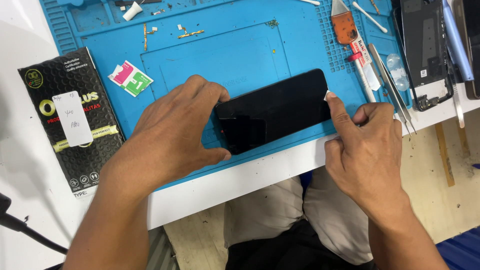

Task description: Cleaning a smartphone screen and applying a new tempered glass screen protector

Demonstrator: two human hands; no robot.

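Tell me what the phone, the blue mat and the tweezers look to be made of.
Phone: glossy black glass front, judging by faint reflections; the left hand steadies it and the right hand pinches a small white tab at its edge.
Blue mat: matte, moulded grid, probably silicone.
Tweezers: bright silvery metal, likely steel.

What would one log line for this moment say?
left hand: grips phone edge | right hand: pinches white tab at phone corner | phone: on blue mat
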